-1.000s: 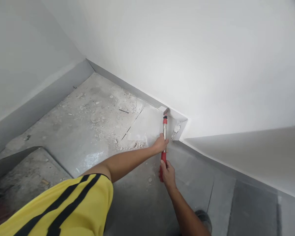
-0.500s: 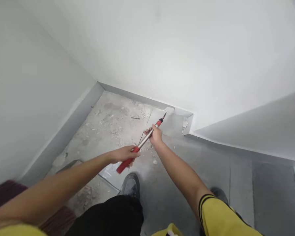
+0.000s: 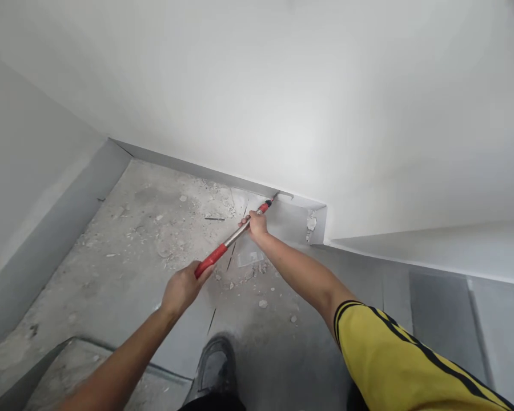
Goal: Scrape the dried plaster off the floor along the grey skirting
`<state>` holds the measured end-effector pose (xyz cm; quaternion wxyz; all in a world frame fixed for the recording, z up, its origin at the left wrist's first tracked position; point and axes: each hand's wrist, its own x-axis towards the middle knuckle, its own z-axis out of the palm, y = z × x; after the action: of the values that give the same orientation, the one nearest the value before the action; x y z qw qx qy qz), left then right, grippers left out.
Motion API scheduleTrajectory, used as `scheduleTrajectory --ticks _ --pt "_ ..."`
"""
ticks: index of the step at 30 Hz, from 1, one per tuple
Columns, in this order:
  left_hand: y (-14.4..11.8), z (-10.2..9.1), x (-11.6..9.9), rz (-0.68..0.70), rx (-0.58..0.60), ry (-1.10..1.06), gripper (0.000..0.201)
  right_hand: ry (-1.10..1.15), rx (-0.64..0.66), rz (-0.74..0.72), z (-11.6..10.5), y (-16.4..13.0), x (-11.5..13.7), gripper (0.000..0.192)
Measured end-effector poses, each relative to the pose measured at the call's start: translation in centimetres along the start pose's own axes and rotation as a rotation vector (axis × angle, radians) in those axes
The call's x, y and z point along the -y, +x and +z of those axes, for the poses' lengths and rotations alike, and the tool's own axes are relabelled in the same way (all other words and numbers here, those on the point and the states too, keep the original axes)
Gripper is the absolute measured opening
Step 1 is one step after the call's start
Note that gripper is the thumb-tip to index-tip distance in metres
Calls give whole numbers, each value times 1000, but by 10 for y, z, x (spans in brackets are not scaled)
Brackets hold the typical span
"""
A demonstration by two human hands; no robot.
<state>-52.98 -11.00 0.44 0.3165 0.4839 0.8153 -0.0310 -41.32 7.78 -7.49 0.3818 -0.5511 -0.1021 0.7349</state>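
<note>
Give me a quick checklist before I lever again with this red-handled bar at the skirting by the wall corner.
1. Left hand on the red grip of the bar: ok.
2. Right hand wrapped round the metal shaft: ok.
3. Bar tip seated under the skirting: cannot tell, too small.
4. Shoe behind the bar, away from its tip: ok.
5. Rubble lies loose on the floor underfoot: not ok.
</note>
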Motion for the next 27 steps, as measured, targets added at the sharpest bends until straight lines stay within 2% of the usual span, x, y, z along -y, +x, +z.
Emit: scheduleTrajectory --ticks 6,10,14,17,21,24,27 --pt "13 3 -1 54 -4 31 48 -31 -34 -42 -11 -2 10 15" --pt "21 -6 19 78 1 -53 48 -41 -88 -89 9 -4 1 16" --pt "26 -15 44 -7 20 -123 47 -59 1 -39 32 0 -16 13" --pt "34 -18 37 4 4 -73 48 -27 -7 -61 25 5 -13 13" --pt "34 -15 20 78 -13 -24 46 -26 -94 -117 10 4 -1 14" --pt "29 -19 31 37 50 -84 45 -37 -108 -111 24 -2 -6 15" --pt "34 -29 35 -53 21 -84 48 -16 -33 -84 32 -2 -8 15"
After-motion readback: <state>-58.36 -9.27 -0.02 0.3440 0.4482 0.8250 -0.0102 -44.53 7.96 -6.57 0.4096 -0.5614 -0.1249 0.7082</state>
